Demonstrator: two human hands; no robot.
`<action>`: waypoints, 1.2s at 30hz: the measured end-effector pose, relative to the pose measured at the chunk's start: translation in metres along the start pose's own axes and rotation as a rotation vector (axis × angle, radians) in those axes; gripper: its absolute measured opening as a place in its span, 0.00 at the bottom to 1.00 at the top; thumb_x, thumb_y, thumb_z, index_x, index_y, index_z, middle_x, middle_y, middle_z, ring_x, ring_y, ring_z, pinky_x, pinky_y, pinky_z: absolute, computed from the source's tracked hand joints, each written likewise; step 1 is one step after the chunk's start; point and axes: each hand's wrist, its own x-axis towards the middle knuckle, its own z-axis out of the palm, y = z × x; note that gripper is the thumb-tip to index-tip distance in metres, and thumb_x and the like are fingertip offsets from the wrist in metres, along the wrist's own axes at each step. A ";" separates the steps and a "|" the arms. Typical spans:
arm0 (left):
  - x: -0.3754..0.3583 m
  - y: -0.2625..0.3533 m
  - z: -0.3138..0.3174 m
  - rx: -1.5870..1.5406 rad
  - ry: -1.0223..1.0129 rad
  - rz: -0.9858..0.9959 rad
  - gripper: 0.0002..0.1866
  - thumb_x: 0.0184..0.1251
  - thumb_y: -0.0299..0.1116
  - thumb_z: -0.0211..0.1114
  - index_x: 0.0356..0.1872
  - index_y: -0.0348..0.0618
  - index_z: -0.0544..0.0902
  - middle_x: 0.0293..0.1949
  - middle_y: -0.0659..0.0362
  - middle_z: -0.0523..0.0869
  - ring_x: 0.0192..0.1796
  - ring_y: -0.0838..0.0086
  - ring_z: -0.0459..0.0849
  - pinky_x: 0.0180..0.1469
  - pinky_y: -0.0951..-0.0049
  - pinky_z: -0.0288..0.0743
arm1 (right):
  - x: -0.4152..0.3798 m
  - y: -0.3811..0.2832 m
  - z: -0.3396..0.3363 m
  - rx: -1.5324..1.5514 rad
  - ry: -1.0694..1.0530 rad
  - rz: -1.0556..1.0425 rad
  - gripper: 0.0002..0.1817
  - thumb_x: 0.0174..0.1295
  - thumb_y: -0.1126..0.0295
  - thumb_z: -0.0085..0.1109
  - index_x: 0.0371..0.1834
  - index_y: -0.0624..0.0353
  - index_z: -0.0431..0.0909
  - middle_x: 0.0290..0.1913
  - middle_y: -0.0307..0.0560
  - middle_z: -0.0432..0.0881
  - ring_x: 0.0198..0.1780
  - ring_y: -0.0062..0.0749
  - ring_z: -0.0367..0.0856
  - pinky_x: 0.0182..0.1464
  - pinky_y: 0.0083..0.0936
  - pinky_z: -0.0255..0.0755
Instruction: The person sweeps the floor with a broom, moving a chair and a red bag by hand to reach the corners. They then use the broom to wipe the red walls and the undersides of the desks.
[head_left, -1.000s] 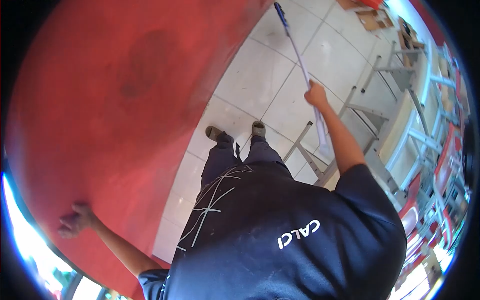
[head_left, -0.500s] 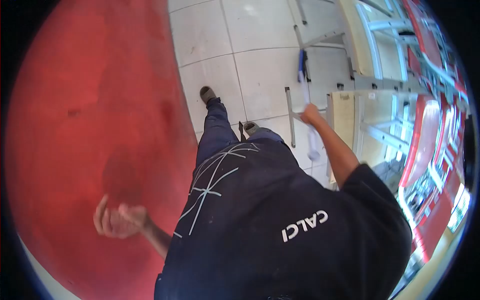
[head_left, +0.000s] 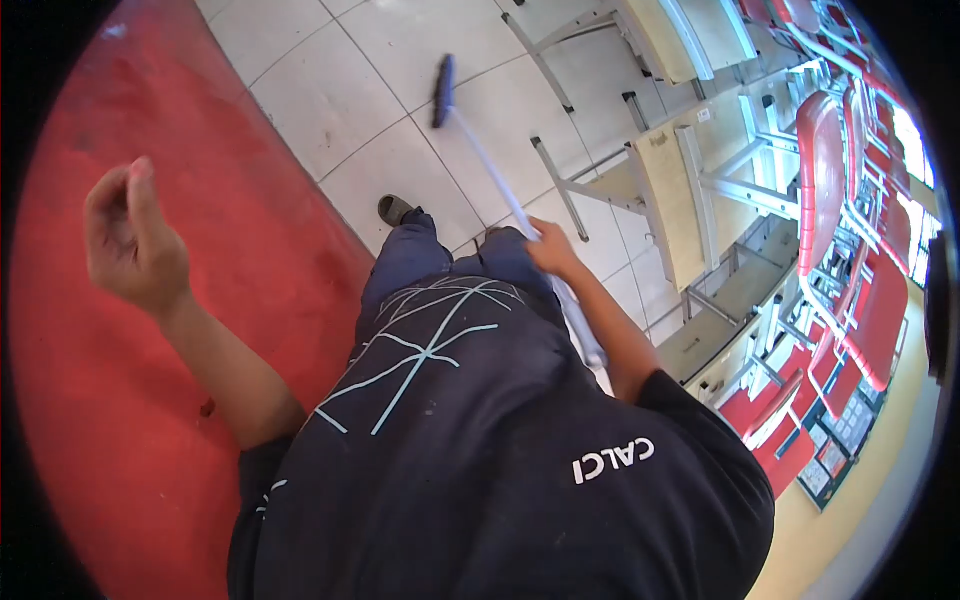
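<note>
My right hand (head_left: 553, 248) is wrapped round the pale handle of a broom (head_left: 490, 165). The broom's narrow dark-blue head (head_left: 443, 92) is over the white tiles, ahead of my feet. Behind my hand the handle runs back along my right forearm. Raised on the left, my left hand (head_left: 140, 235) holds nothing; its fingers are loosely curled, with a gap at the thumb.
A red surface (head_left: 230, 270) stretches along my left side. White floor tiles (head_left: 340, 90) lie ahead, under my sandalled feet. On my right, pale desks (head_left: 670, 200) with metal legs stand in a row, and red chairs (head_left: 820, 180) rest upside down or stacked on them.
The broom's head has swung left across the tiles, with my right hand moving left too. My left hand has risen forward and outward. The whole view has turned.
</note>
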 end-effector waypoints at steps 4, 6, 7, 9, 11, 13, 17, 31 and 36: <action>0.012 -0.019 0.019 0.185 -0.481 -0.213 0.10 0.59 0.31 0.66 0.38 0.35 0.79 0.36 0.57 0.83 0.39 0.73 0.79 0.45 0.74 0.72 | -0.079 0.070 -0.029 -0.119 0.175 0.020 0.29 0.40 0.74 0.50 0.53 0.69 0.73 0.16 0.52 0.76 0.16 0.34 0.77 0.22 0.31 0.71; 0.011 -0.028 0.022 0.227 -0.674 -0.275 0.13 0.59 0.34 0.66 0.40 0.37 0.79 0.39 0.57 0.83 0.43 0.70 0.79 0.49 0.71 0.71 | -0.071 0.095 -0.011 -0.209 0.137 0.106 0.22 0.40 0.73 0.51 0.41 0.72 0.77 0.16 0.53 0.76 0.17 0.36 0.77 0.22 0.33 0.71; 0.008 -0.034 0.023 0.204 -0.717 -0.331 0.14 0.58 0.35 0.66 0.41 0.37 0.79 0.40 0.56 0.83 0.44 0.68 0.79 0.50 0.69 0.70 | -0.055 0.096 0.000 -0.262 0.075 0.135 0.17 0.39 0.74 0.51 0.34 0.72 0.78 0.16 0.53 0.77 0.16 0.36 0.77 0.22 0.33 0.71; 0.012 -0.041 0.025 0.177 -0.763 -0.374 0.15 0.58 0.36 0.66 0.42 0.37 0.79 0.42 0.55 0.83 0.46 0.66 0.79 0.52 0.68 0.69 | -0.011 0.089 0.034 -0.260 -0.048 0.239 0.16 0.40 0.70 0.52 0.30 0.73 0.79 0.26 0.62 0.78 0.29 0.44 0.80 0.32 0.35 0.73; 0.016 -0.042 0.025 0.180 -0.758 -0.357 0.16 0.59 0.37 0.66 0.44 0.37 0.79 0.43 0.55 0.83 0.47 0.66 0.78 0.53 0.67 0.69 | 0.022 0.014 0.053 -0.034 -0.199 0.280 0.18 0.41 0.65 0.55 0.24 0.75 0.78 0.24 0.65 0.80 0.31 0.52 0.83 0.38 0.36 0.77; 0.022 -0.044 0.023 0.161 -0.742 -0.367 0.17 0.59 0.37 0.66 0.44 0.37 0.79 0.44 0.55 0.83 0.48 0.67 0.78 0.54 0.67 0.68 | 0.046 -0.046 0.065 -0.058 -0.216 0.122 0.17 0.42 0.66 0.53 0.25 0.73 0.79 0.21 0.62 0.80 0.24 0.47 0.83 0.31 0.36 0.77; 0.030 -0.041 0.018 0.202 -0.780 -0.295 0.17 0.59 0.37 0.65 0.45 0.37 0.79 0.46 0.54 0.82 0.50 0.66 0.78 0.56 0.67 0.68 | 0.085 -0.088 0.063 0.210 -0.203 0.000 0.15 0.43 0.71 0.55 0.32 0.70 0.79 0.17 0.51 0.78 0.18 0.35 0.78 0.22 0.31 0.72; 0.112 -0.034 -0.091 0.770 0.236 0.442 0.10 0.56 0.20 0.66 0.40 0.29 0.79 0.45 0.48 0.82 0.45 0.63 0.82 0.47 0.70 0.80 | 0.190 -0.056 -0.116 -0.378 0.205 0.021 0.16 0.38 0.74 0.51 0.30 0.73 0.79 0.26 0.65 0.80 0.27 0.44 0.84 0.32 0.36 0.77; 0.129 -0.015 -0.185 1.285 0.395 0.856 0.08 0.55 0.26 0.69 0.31 0.32 0.80 0.31 0.51 0.85 0.34 0.68 0.86 0.38 0.75 0.82 | 0.314 -0.160 -0.041 -0.311 0.070 -0.101 0.17 0.41 0.69 0.56 0.32 0.74 0.78 0.32 0.67 0.81 0.38 0.54 0.83 0.43 0.37 0.77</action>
